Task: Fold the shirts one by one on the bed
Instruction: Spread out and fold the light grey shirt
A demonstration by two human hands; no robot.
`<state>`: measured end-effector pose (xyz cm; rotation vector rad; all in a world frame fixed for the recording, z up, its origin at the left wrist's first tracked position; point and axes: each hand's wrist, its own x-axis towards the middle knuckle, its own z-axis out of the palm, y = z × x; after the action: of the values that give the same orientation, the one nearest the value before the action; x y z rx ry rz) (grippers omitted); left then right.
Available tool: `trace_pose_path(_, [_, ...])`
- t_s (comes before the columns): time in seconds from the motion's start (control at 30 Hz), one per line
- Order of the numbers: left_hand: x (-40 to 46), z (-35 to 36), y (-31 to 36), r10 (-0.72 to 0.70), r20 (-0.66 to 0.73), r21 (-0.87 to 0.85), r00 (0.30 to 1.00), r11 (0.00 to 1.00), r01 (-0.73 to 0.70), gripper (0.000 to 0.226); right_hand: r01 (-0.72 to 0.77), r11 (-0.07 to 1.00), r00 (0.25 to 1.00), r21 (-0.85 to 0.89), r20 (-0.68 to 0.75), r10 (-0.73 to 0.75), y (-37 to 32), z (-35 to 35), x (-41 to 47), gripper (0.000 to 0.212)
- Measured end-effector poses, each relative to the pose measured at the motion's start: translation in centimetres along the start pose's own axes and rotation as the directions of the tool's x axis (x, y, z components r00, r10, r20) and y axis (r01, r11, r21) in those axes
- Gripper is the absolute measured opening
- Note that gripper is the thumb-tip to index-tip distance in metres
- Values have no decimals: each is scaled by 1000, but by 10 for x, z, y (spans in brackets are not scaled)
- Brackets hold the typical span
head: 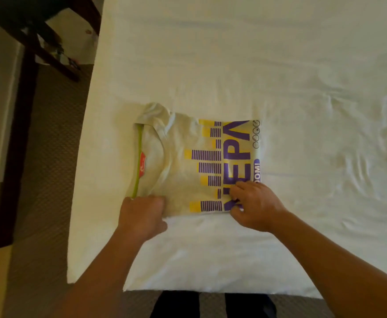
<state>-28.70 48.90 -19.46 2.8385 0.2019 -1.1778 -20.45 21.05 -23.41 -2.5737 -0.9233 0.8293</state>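
A white T-shirt [183, 157] with purple and yellow print lies folded into a rectangle on the bed [233, 65], its green-trimmed collar to the left. My left hand [142, 214] grips the shirt's near left corner with curled fingers. My right hand [254, 207] pinches the near right edge, over the purple lettering, with its fingers on top of the cloth.
The white sheet is wrinkled at the right [348, 134]. The bed's near edge [210, 292] runs in front of my legs. A dark wooden furniture frame [27, 65] stands on patterned carpet [50, 157] left of the bed.
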Motion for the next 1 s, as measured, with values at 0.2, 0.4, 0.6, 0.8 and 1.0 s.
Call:
trace_pose_path(0.2, [55, -48, 34, 67, -523, -140, 850, 977, -163, 33, -21, 993, 854, -120, -519, -44, 5, -16, 43, 31])
trace_pose_path(0.4, [122, -42, 35, 57, -421, -42, 905, 996, -82, 78, -162, 953, 962, -255, -258, 94, 7, 0, 68, 69])
trace_pose_path(0.6, [124, -21, 25, -163, -311, -189, 936, 976, 107, 84, -291, 950, 943, -114, -201, 265, 22, 14, 50, 74])
trace_pose_path(0.8, [91, -33, 8, -670, -325, -682, 667, 655, 326, 84, -481, 618, 650, 622, -221, 728, 21, -7, 51, 48])
trace_pose_path(1.0, [77, -19, -23, -600, 276, -958, 751, -106, 267, 74, -401, 66, 579, 914, 197, 791, 9, -28, 56, 30])
